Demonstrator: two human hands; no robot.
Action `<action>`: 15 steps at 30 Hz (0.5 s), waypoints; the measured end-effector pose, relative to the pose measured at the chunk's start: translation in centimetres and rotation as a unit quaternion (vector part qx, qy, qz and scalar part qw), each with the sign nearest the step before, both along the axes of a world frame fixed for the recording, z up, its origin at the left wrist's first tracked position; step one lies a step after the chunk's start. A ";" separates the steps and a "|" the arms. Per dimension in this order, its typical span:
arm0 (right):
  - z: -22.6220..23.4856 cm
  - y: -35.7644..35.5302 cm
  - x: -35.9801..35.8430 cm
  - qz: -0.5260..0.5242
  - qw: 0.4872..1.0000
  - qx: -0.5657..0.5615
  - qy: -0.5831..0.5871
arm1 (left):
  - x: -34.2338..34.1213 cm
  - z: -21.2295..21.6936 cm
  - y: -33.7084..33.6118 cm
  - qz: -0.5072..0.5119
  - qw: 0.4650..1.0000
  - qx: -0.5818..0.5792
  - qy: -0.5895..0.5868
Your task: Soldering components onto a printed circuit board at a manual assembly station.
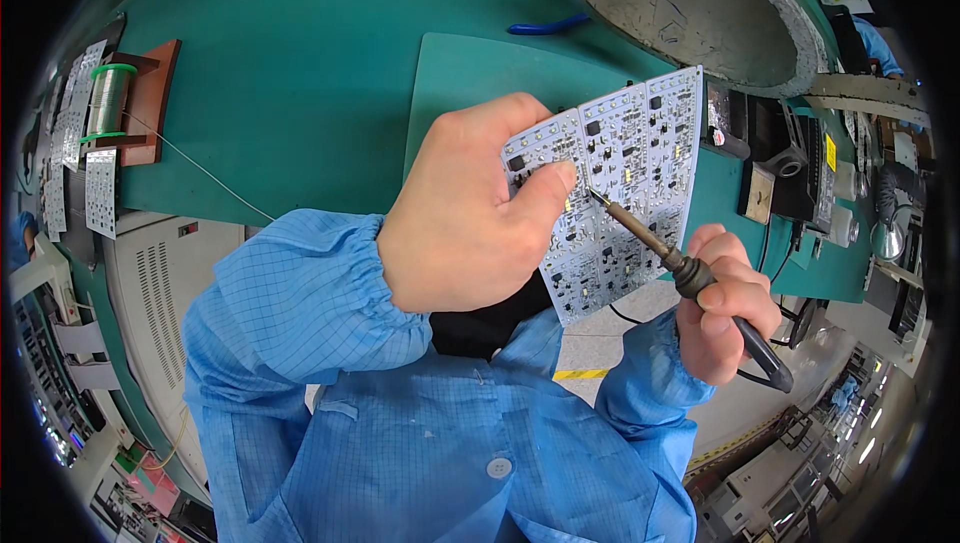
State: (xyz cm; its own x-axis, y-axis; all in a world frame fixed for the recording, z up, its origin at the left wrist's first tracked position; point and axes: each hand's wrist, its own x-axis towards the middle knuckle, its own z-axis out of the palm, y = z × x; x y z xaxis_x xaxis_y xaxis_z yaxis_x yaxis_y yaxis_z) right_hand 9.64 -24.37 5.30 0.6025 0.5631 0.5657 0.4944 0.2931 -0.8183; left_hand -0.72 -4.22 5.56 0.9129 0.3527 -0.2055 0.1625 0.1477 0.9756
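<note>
A white circuit board panel [640,158], covered with small black components, is held tilted above the front edge of the green bench. My left hand [470,208] grips its left side, the thumb lying on the face and the other fingers hidden behind. In my right hand [725,308] is a soldering iron [640,230], held by its dark handle with the cable hanging from the end. The iron's tip meets the board's face close to my left thumb; whether it touches a joint is too small to tell.
A solder wire spool [108,100] sits on a brown stand at the left, its wire trailing toward my left sleeve. A large grey round duct mouth [690,8] overhangs the back right. Black soldering equipment [785,148] stands at the right. Blue-handled tool [550,25] lies behind the board.
</note>
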 end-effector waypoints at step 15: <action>-0.1 0.0 -0.1 -0.005 1.000 0.002 0.002 | 0.0 0.1 0.0 0.003 1.000 -0.005 -0.004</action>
